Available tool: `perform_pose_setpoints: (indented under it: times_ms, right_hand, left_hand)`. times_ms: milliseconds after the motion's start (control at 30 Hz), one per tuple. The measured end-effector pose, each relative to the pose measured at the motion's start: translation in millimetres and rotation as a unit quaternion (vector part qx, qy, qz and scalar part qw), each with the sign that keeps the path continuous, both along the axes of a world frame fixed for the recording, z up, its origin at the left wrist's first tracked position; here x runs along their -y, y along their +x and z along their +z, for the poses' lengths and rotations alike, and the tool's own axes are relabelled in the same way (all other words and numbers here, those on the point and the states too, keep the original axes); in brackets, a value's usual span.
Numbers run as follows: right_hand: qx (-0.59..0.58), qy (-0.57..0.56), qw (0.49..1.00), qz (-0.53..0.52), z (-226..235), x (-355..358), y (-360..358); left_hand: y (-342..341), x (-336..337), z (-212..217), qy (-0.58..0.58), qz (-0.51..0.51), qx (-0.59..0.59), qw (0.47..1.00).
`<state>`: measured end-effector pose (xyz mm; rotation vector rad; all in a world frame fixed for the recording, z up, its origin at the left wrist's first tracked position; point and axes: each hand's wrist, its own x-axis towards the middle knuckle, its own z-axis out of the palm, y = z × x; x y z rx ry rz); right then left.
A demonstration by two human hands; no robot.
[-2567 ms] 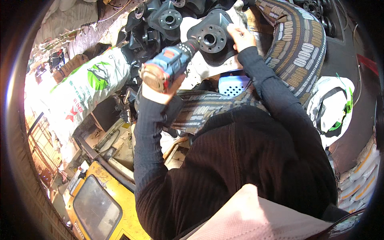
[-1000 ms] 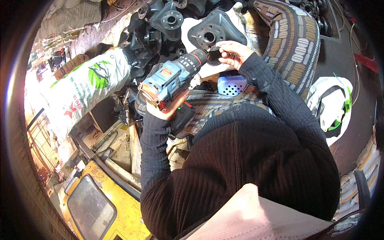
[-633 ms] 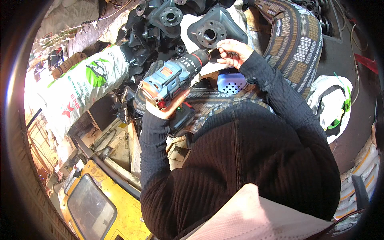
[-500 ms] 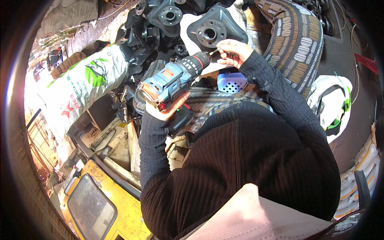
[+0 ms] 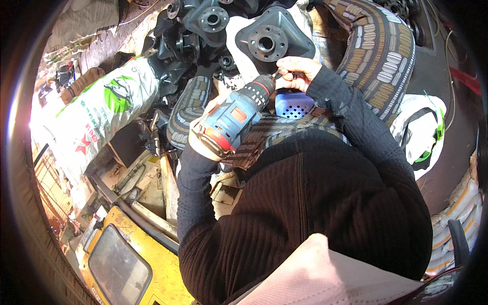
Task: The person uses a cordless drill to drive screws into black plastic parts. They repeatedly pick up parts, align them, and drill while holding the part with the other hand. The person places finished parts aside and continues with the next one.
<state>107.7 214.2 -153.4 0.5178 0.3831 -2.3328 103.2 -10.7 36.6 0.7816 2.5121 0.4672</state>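
A blue cordless drill (image 5: 231,119) with a red ring at its chuck is gripped in my left hand (image 5: 199,145); its body hides most of the fingers. It points up and to the right, its nose close to my right hand (image 5: 301,72). The right thumb and forefinger pinch a small, thin piece at the drill's tip, too small to name. Just beyond lies a dark metal hub with a square, flared flange (image 5: 290,33), with a large central bore and several small holes, on a white sack (image 5: 238,56).
More dark flanged hubs (image 5: 206,28) are piled beyond the drill. A purple perforated basket (image 5: 294,105) sits below my right hand, beside a patterned curved cushion (image 5: 378,56). White sacks lie left (image 5: 109,104) and right (image 5: 419,132). A yellow machine panel (image 5: 162,272) stands lower left.
The drill has turned and swung slightly right and down in my left hand, now showing more of its rear. My right hand stays near its tip, its fingers more curled.
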Motion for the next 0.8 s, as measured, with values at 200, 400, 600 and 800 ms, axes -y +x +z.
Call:
perform_pose_setpoints:
  times_ms: [200,400,600,800]
  right_hand:
    - [0.114,0.085,0.989,-0.05,-17.2,3.3,8.3]
    - [0.067,0.322,0.935,-0.131,-36.8,15.6,5.3]
    - [-0.004,0.491,0.866,-0.094,-25.7,19.2,-12.3]
    - [-0.016,0.542,0.834,-0.102,-24.7,19.8,-43.6]
  left_hand:
    - [-14.9,2.4,-10.8,0.003,-0.034,-0.048,0.998]
    - [-38.4,-1.3,-28.1,0.011,-0.023,-0.032,0.999]
    - [-55.4,0.4,-33.4,-0.086,-0.047,-0.104,0.99]
    - [-75.3,3.2,-40.5,-0.004,-0.019,-0.129,0.992]
